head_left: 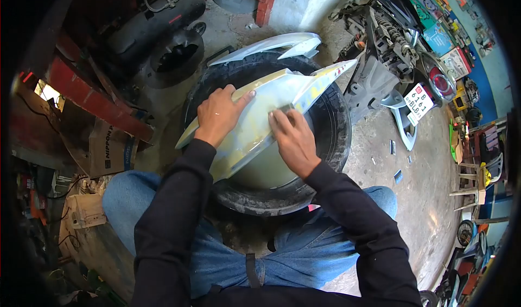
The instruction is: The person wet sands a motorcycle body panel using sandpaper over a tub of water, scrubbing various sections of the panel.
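A motorcycle body panel (258, 98), pale with yellow and white patches, lies tilted across a round black tub (332, 138) that holds cloudy water (266, 168). My left hand (221, 113) grips the panel's upper left part, its thumb stretched along the surface. Pinched in my right hand (294, 138) is a small grey piece that looks like sandpaper (284, 109), pressed flat against the middle of the panel. Part of this piece is hidden under my fingers. Across the tub's far rim rests a second, white curved panel (271, 46).
A partly stripped motorcycle (374, 52) stands at the right, with a licence plate (418, 103) and a grey curved part (404, 125) by it. At left are a red metal frame (97, 98), a cardboard box (111, 149) and a black tank (157, 27). Small blue scraps (398, 176) litter the floor.
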Available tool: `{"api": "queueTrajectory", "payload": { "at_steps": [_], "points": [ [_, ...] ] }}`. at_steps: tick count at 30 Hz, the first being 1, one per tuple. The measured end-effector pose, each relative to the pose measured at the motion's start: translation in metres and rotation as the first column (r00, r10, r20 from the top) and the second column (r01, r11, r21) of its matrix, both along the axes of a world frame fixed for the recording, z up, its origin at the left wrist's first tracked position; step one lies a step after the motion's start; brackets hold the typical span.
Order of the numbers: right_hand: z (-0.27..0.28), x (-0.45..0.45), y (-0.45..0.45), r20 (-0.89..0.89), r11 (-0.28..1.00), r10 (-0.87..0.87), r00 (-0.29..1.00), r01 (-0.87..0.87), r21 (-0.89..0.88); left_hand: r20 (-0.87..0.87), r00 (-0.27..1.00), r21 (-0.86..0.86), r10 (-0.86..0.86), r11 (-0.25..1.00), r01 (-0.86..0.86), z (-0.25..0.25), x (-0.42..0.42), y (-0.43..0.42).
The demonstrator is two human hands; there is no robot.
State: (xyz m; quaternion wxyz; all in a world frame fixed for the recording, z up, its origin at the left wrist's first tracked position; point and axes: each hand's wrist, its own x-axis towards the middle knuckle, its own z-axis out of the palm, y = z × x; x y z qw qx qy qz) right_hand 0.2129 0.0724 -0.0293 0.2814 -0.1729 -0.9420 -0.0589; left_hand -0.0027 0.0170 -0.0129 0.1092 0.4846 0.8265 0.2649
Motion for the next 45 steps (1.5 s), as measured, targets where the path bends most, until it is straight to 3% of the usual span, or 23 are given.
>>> {"api": "queueTrajectory", "payload": {
  "at_steps": [10,31,35,45],
  "points": [
    [-0.002,-0.004,0.008,-0.013,0.998,0.065,0.998,-0.065,0.024,-0.031,0.999,-0.009,-0.019,1.000,0.019,0.000,-0.004,0.001],
    [0.001,-0.012,0.009,-0.004,1.000,-0.020,1.000,0.020,-0.020,0.009,0.998,-0.037,-0.064,0.997,0.065,0.002,-0.010,0.002],
    [-0.004,-0.007,0.007,0.036,1.000,0.003,0.999,-0.003,-0.016,-0.051,0.997,0.024,-0.050,0.998,0.051,-0.002,-0.007,0.003],
    [0.002,-0.019,0.013,0.004,1.000,-0.002,1.000,0.003,-0.028,0.019,0.998,-0.013,-0.059,0.998,0.059,-0.005,-0.011,0.002]
  ]
}}
